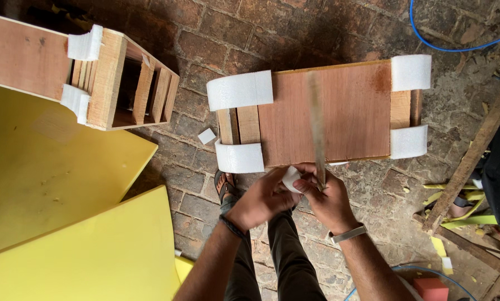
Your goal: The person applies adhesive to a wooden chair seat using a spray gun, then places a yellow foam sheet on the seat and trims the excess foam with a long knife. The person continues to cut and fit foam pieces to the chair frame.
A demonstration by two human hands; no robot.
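Just above the wooden frame's (322,111) near edge, held a small white foam piece (290,178) pinched in left hand (264,198), with right hand (328,200) closed on a blurred long blade (315,128). Seemingly best kept pinching fingers clear of the blade, strokes short, foam pads (240,90) undisturbed.

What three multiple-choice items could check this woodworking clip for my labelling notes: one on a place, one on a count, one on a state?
1. Where do the yellow sheets lie?
A. lower left on the brick floor
B. on the wooden frame
C. upper right

2. How many white foam pads wrap the frame's corners?
A. two
B. four
C. six

3. What does the right hand hold?
A. nothing
B. a blue cable
C. a thin blurred blade

Answers: 1 A, they fill the lower left; 2 B, one pad per corner; 3 C, its fingers close on the blade while the left hand pinches a small white piece.
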